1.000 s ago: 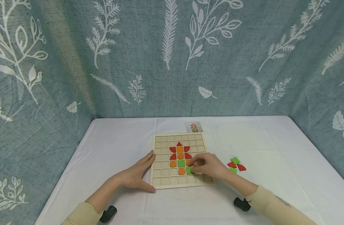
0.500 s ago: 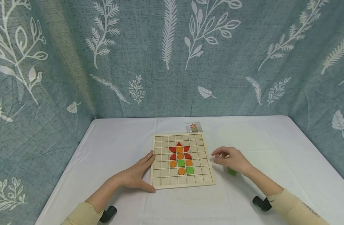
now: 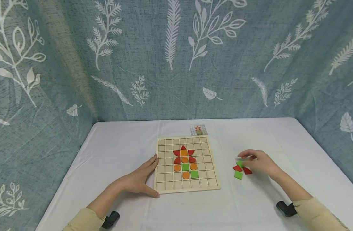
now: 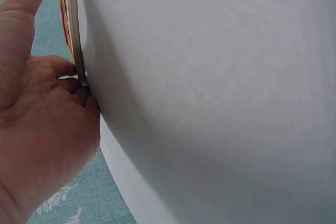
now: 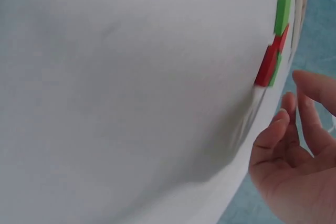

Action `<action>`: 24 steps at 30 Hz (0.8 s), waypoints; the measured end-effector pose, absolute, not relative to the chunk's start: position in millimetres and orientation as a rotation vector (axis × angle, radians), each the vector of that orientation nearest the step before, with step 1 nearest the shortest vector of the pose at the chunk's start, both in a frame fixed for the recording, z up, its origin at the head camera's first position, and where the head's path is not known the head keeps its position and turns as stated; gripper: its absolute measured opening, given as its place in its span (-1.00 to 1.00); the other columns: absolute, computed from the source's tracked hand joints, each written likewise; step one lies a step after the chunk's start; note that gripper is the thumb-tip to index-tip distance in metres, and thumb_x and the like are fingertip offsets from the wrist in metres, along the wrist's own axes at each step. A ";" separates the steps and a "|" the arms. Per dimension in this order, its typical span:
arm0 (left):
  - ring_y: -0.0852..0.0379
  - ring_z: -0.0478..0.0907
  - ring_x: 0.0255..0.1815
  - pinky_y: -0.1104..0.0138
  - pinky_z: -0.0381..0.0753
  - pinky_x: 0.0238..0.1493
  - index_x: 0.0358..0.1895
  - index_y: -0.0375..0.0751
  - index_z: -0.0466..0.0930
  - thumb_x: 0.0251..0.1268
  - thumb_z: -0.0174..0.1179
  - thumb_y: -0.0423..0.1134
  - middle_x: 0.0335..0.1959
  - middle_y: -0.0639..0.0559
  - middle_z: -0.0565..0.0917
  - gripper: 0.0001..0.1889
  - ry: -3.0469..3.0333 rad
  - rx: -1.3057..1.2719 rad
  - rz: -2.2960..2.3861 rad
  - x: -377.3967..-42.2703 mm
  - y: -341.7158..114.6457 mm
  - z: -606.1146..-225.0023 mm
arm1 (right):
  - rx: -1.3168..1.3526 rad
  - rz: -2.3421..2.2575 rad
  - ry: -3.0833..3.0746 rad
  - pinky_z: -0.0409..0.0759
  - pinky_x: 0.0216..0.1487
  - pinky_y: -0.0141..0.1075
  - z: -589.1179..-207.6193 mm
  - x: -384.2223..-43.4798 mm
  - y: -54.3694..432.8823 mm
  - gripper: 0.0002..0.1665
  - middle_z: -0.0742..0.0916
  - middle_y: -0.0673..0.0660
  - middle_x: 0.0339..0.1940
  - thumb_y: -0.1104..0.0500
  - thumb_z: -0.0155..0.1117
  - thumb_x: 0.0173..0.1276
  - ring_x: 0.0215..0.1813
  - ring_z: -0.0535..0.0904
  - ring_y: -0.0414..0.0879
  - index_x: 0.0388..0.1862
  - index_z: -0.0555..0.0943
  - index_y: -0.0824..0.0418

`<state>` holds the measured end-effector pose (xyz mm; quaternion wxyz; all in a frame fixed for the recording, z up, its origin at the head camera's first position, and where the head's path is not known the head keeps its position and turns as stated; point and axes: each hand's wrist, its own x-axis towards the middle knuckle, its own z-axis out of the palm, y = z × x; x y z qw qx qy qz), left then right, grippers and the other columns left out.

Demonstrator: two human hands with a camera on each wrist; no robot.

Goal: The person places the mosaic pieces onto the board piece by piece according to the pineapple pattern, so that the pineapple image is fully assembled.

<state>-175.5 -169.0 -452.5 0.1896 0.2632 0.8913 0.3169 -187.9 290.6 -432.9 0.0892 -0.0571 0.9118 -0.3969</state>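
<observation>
My left hand lies at the left edge of a wooden grid board, index fingertip at the side and thumb by the near corner. On the board are red quarter-circle tiles, a red triangle, an orange square, orange round tiles and green square tiles. Right of the board, my right hand hovers over loose tiles with nothing held, its fingers loosely bent. Among these are a near green square, a red quarter-circle and another green square partly under the fingertips.
A small pattern card with a flower figure on a grid lies behind the board. White cloth covers the table, and a teal leaf-print curtain stands around the back and sides.
My right hand has placed nothing new in the last half second; it has moved right from the board to over the loose tiles. The left hand stays at the board's edge.
</observation>
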 end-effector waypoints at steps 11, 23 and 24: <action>-0.28 -0.27 0.56 -0.15 -0.03 0.44 0.53 -0.42 -0.19 -0.16 0.54 0.15 0.57 -0.29 -0.27 0.34 2.502 0.756 0.899 -175.4 -169.9 -453.3 | -0.153 -1.097 2.689 0.52 -0.20 -0.22 -441.2 -191.4 296.7 -0.58 0.66 0.13 -0.06 0.14 0.38 0.25 -0.16 0.51 -0.04 0.06 0.65 0.26; -0.28 -0.27 0.55 -0.15 -0.03 0.44 0.53 -0.43 -0.18 -0.16 0.53 0.16 0.57 -0.30 -0.26 0.33 2.510 0.755 0.893 -174.7 -169.6 -452.3 | -0.139 -1.061 2.774 0.43 -0.35 -0.30 -446.4 -196.0 292.3 -0.58 0.58 0.06 -0.29 0.11 0.40 0.24 -0.26 0.42 -0.06 0.01 0.62 0.30; -0.29 -0.26 0.55 -0.15 -0.03 0.44 0.53 -0.43 -0.18 -0.16 0.53 0.16 0.57 -0.30 -0.26 0.33 2.511 0.754 0.893 -174.8 -169.6 -452.1 | -0.136 -1.070 2.765 0.43 -0.35 -0.31 -446.3 -196.4 293.0 -0.58 0.58 0.07 -0.29 0.12 0.41 0.23 -0.26 0.42 -0.06 0.01 0.62 0.30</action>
